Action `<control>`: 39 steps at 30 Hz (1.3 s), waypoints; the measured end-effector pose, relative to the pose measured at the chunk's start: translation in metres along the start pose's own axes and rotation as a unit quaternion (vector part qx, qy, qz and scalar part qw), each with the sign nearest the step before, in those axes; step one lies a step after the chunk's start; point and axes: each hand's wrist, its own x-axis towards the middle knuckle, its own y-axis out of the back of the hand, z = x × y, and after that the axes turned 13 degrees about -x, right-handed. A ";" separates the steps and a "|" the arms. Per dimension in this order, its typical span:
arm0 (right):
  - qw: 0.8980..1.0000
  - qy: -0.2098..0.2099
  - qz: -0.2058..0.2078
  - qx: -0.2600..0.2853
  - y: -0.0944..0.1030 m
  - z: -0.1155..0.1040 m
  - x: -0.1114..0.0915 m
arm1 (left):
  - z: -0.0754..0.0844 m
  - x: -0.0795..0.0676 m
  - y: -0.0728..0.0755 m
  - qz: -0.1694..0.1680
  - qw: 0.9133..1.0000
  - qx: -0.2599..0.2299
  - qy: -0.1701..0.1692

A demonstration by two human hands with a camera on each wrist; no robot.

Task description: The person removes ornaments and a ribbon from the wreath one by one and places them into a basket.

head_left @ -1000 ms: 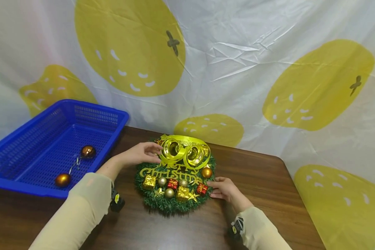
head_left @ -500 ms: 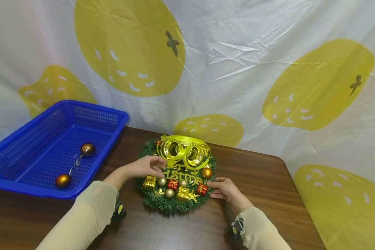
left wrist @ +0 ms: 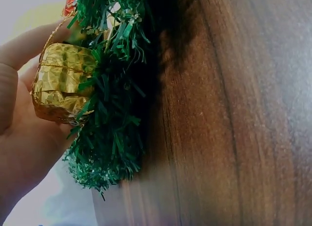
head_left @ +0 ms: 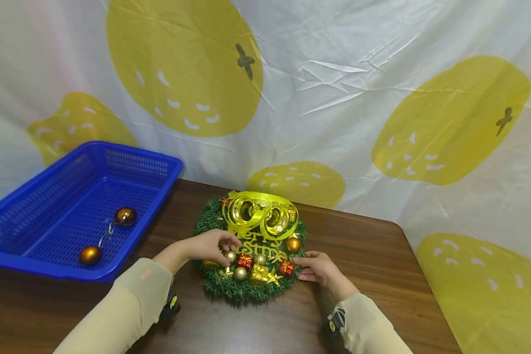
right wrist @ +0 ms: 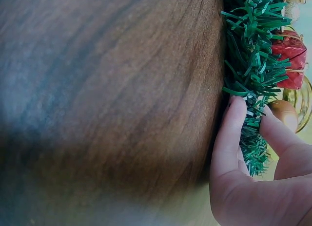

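Note:
A green tinsel Christmas wreath (head_left: 248,295) lies on the table, with gold "Merry Christmas" lettering, small gift boxes and baubles. Two gold bells (head_left: 276,220) with a yellow ribbon sit on its far part. My left hand (head_left: 208,246) is over the wreath's left side, fingers loosely bent, covering part of the lettering. In the left wrist view a gold gift box (left wrist: 66,82) overlaps the palm and nothing is plainly gripped. My right hand (head_left: 320,269) pinches the wreath's right edge between thumb and fingers, beside a red gift box (right wrist: 291,59) and an orange bauble (head_left: 293,245).
A blue plastic basket (head_left: 159,184) stands at the left, holding two copper-orange baubles, one shiny (head_left: 125,216) and one matte (head_left: 90,255). The brown wooden table (head_left: 358,246) meets a white curtain (head_left: 336,113) with yellow fruit prints behind it.
My left hand has moved from beside the bells down across the lettering toward the gold gift box and baubles. The right hand keeps its place at the wreath's edge.

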 end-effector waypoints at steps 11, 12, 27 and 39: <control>1.000 -0.001 0.003 0.004 -0.001 0.000 -0.001 | 0.001 -0.001 0.002 0.012 0.999 0.036 -0.016; 1.000 -0.001 0.003 0.005 -0.001 0.000 -0.001 | 0.001 -0.001 0.002 0.013 0.999 0.038 -0.016; 1.000 -0.002 0.001 -0.002 -0.001 -0.002 -0.002 | 0.017 -0.002 0.008 0.019 1.000 0.007 -0.006; 1.000 -0.003 0.001 0.003 -0.001 -0.002 -0.001 | 0.034 -0.001 0.017 0.025 0.999 0.012 -0.016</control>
